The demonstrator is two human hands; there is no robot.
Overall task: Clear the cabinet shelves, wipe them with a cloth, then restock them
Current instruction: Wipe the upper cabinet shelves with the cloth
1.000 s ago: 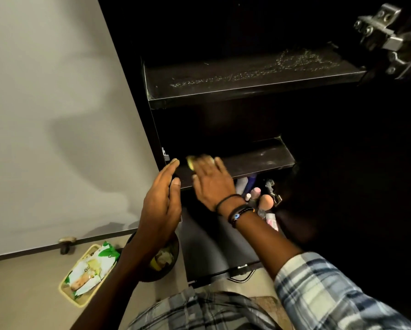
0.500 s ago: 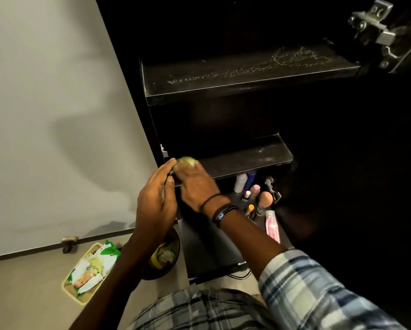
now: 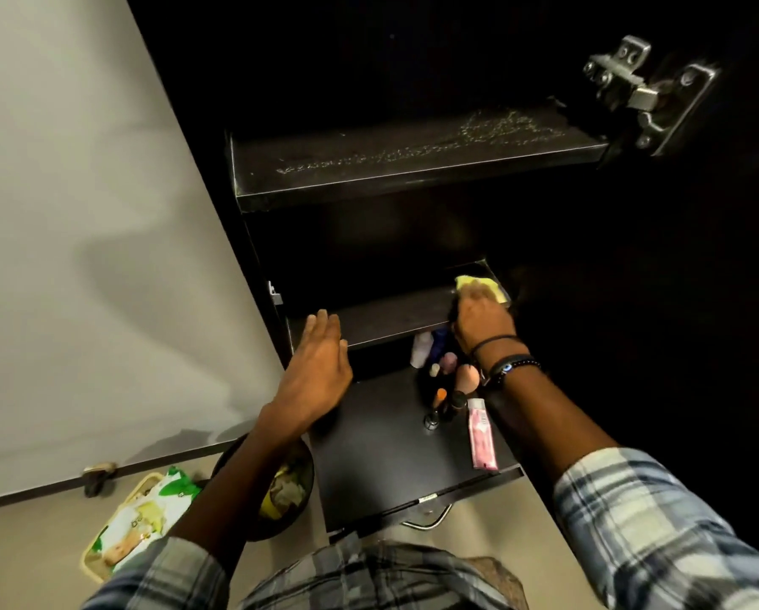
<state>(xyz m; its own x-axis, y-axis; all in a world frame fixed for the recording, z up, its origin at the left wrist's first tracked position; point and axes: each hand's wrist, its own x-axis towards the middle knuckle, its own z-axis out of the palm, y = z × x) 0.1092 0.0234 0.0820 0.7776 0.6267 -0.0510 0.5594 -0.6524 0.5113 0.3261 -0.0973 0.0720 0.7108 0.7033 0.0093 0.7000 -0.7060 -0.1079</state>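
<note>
Wiping is midway. The right hand (image 3: 479,319), fingers seemingly curled on a crumpled yellow cloth (image 3: 479,284), presses the dark middle shelf's (image 3: 391,314) right end. The left hand (image 3: 320,367) hovers, fingers wide. The dusty top shelf (image 3: 413,165) and restocking remain.

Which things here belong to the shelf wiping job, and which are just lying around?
In the job: yellow cloth, right hand holding it, middle shelf, dusty upper shelf, bottles and pink tube on the lower shelf, left hand.

Lying about: black bin, basket of packets and doorstop on the floor; door hinge.
</note>
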